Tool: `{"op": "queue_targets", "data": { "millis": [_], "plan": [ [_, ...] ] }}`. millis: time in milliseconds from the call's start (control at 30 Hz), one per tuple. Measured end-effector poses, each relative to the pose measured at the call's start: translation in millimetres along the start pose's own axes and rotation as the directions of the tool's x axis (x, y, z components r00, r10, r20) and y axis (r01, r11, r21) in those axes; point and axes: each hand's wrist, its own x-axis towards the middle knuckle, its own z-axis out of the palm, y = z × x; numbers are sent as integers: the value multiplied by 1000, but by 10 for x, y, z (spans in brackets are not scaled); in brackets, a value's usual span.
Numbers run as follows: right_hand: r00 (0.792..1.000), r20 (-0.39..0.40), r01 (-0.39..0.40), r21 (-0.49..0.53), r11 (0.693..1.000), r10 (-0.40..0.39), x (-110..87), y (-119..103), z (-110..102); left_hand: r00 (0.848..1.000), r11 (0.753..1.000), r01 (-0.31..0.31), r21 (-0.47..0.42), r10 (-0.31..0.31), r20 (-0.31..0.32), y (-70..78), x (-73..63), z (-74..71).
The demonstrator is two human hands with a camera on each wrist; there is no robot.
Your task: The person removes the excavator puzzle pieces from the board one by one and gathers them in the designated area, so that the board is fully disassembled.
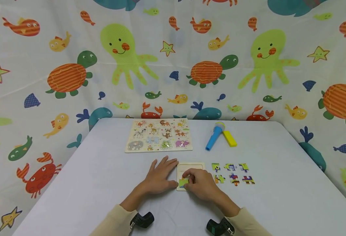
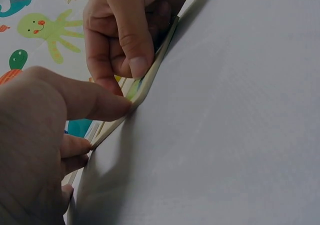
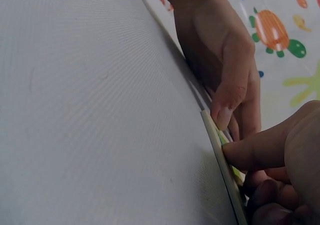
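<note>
A small wooden puzzle tray (image 1: 191, 164) lies on the table in front of me. In its lower left corner sits a green and blue puzzle piece (image 1: 182, 184), which my right hand (image 1: 203, 185) pinches between thumb and curled fingers. My left hand (image 1: 160, 177) lies at the tray's left side, fingers spread and fairly straight. Its thumb (image 2: 117, 105) touches the tray's near corner in the left wrist view. The right hand covers much of the tray's inside. Several loose puzzle pieces (image 1: 234, 179) lie in two rows to the right of the tray.
Behind the hands lies a larger wooden animal puzzle board (image 1: 158, 135). A blue toy microphone (image 1: 213, 138) and a yellow block (image 1: 230, 139) are at the back right. A curtain (image 1: 173, 95) with sea animals hangs behind the white table (image 1: 84, 183).
</note>
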Motion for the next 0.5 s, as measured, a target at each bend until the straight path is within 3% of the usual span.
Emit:
{"op": "queue_targets", "data": {
  "millis": [233,500],
  "plan": [
    [1000,7,6,-55,998,-6,-16,-24,19,1000,1000,3,6,-3,3,-10,-11,1],
    [999,-23,30,-34,999,-31,-35,-21,3,1000,1000,-1,9,1,0,-26,-1,11]
  ]
}}
